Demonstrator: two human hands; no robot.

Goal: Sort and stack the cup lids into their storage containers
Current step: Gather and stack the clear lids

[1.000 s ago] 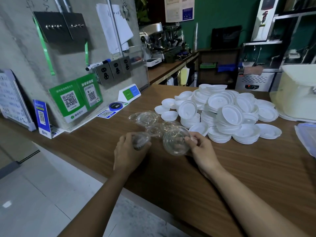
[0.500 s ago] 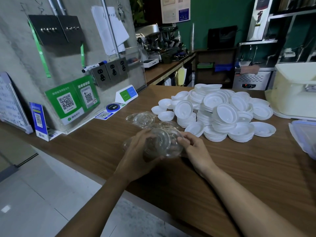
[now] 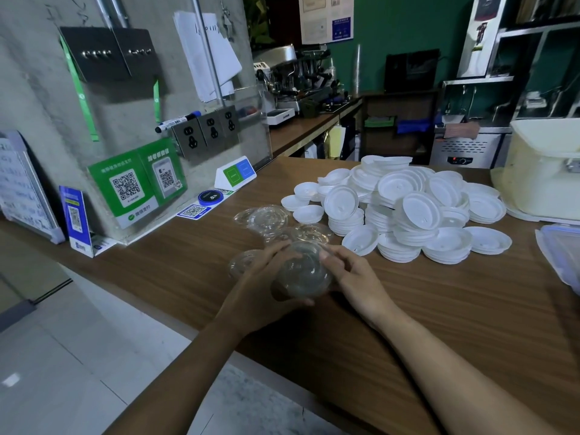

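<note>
A clear plastic lid stack [image 3: 303, 276] is held just above the wooden counter [image 3: 439, 309] between both hands. My left hand [image 3: 260, 296] cups it from the left and below; my right hand [image 3: 354, 277] grips its right rim. More clear lids [image 3: 266, 218] lie flat on the counter just beyond, and one clear lid [image 3: 243, 262] sits left of my left hand. A large heap of white lids [image 3: 408, 211] fills the counter's far middle. A cream storage container [image 3: 546, 171] stands at the far right.
A clear lidded box [image 3: 561, 249] sits at the right edge. QR code signs [image 3: 138, 183] and a small tent card [image 3: 235, 175] line the concrete wall on the left. The counter's front edge drops to a tiled floor [image 3: 78, 356].
My two hands, each holding a clear lid a second ago, have come together, and the lids are now joined into one stack between them.
</note>
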